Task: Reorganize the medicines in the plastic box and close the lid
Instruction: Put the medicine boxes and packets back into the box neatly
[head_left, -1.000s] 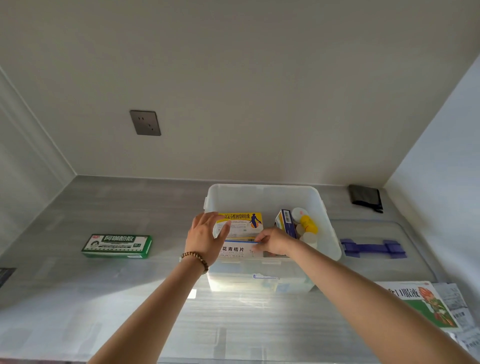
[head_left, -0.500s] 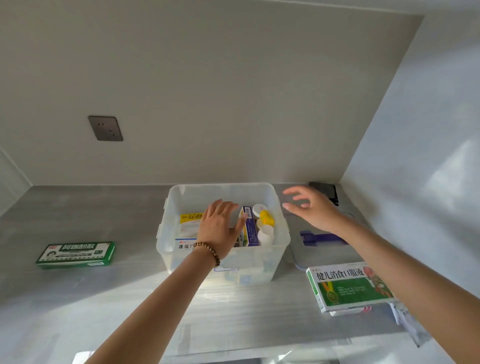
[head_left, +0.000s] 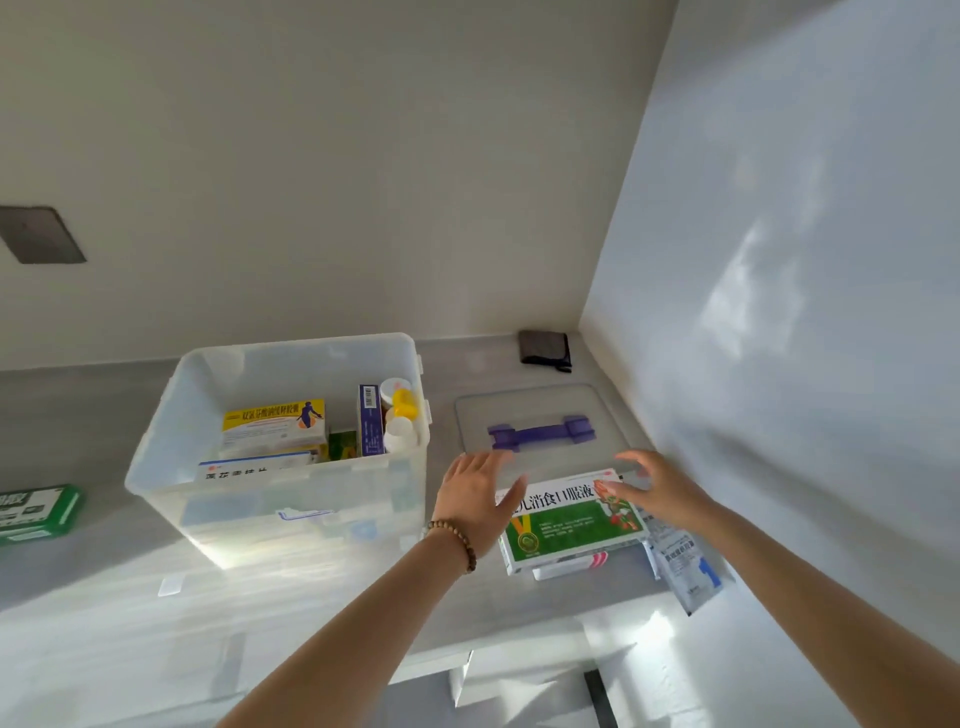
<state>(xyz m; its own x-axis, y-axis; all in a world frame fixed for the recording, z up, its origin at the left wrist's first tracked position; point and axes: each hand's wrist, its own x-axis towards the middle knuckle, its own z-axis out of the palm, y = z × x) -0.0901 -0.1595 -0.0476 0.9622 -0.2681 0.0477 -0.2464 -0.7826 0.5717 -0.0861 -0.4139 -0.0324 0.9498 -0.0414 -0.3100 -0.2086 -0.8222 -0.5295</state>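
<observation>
The clear plastic box (head_left: 171, 415) stands open on the grey counter, holding a yellow-topped medicine carton (head_left: 272, 423), a white carton (head_left: 249, 467), a blue carton (head_left: 370, 421) and white and yellow bottles (head_left: 401, 415). Its clear lid (head_left: 540, 402) with a purple handle (head_left: 540, 432) lies flat to the right. In front of the lid lies a green and white medicine carton (head_left: 569, 525). My left hand (head_left: 478, 499) hovers open over that carton's left end. My right hand (head_left: 660, 488) hovers open over its right end. Neither hand holds anything.
A green medicine box (head_left: 36, 512) lies at the far left. White sachets (head_left: 685, 566) and a pink-striped pack (head_left: 571, 566) sit beside and under the green carton. A black pouch (head_left: 545, 349) lies in the back corner. The white wall stands close on the right.
Both hands left the box and moved right to the green and white carton. The view swung right and closer.
</observation>
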